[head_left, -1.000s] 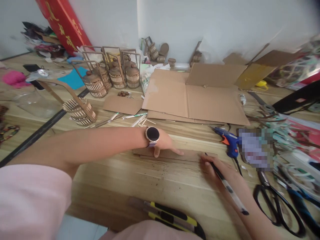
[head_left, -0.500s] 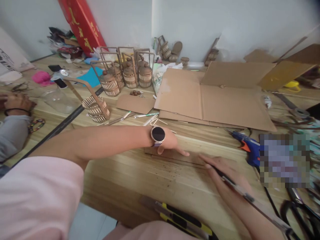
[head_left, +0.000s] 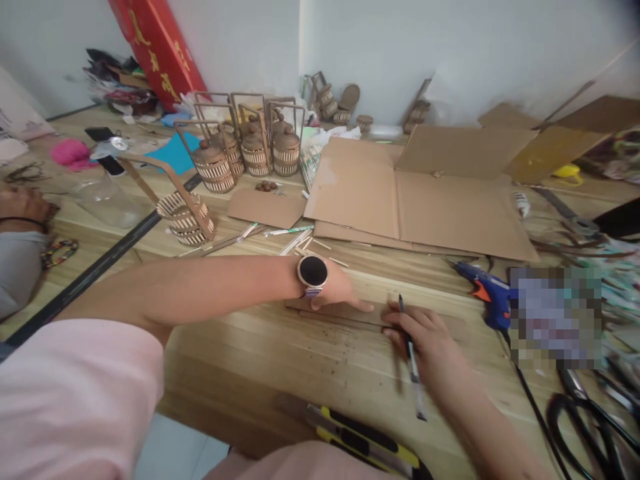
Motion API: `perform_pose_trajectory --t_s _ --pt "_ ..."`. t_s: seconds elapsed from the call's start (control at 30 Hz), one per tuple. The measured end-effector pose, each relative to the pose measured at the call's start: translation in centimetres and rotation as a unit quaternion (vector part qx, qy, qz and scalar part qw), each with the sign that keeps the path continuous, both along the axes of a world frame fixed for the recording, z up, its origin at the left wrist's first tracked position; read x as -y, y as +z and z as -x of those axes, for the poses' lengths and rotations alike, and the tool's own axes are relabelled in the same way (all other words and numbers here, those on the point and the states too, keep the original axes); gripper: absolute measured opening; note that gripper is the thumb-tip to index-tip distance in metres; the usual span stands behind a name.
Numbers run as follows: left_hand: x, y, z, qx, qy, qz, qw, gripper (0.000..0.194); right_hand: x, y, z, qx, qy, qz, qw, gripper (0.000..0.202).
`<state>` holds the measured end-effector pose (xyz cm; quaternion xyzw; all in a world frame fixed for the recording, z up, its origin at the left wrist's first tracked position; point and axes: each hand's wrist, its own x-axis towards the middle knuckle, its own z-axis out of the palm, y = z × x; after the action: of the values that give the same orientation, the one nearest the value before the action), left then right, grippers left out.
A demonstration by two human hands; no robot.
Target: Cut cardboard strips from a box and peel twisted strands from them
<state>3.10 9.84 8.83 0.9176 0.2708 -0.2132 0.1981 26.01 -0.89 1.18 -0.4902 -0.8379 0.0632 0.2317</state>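
My left hand [head_left: 337, 290], with a watch [head_left: 313, 271] on its wrist, presses down on a narrow brown cardboard strip [head_left: 350, 318]. Its index finger stretches along the strip; the other fingers are partly hidden. At the strip's right part, my right hand [head_left: 423, 328] grips a slim pen [head_left: 413, 370]. The pen's dark end points up past the fingers, and its clear end hangs toward the table. Small dark crumbs lie just below the strip.
Yellow-and-black utility knives [head_left: 367, 440] lie at the front edge. To the right are a blue glue gun [head_left: 493, 297] and black-handled scissors [head_left: 583, 427]. Cardboard sheets [head_left: 450, 207] and small woven baskets [head_left: 213, 170] stand behind. Another person's hand [head_left: 25, 203] rests far left.
My right hand has turned, and the pen has swung from lying back along the forearm to nearly upright in the picture. My left hand stays on the strip. The view shifts slightly.
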Motion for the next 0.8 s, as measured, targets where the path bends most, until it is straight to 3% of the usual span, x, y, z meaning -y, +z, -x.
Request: perform_pose_trajectory --t_s 0.1,0.8 --pt "0.3 0.8 -0.3 -0.093 -0.082 -0.006 0.992 0.102 -0.1 -0.4 0.0 0.001 0.002 0.014 1.0 0.02" --pt "0.4 0.4 -0.3 -0.119 -0.114 -0.017 0.986 0.105 -0.7 -1.5 -0.2 -0.039 0.005 0.012 0.999 0.019"
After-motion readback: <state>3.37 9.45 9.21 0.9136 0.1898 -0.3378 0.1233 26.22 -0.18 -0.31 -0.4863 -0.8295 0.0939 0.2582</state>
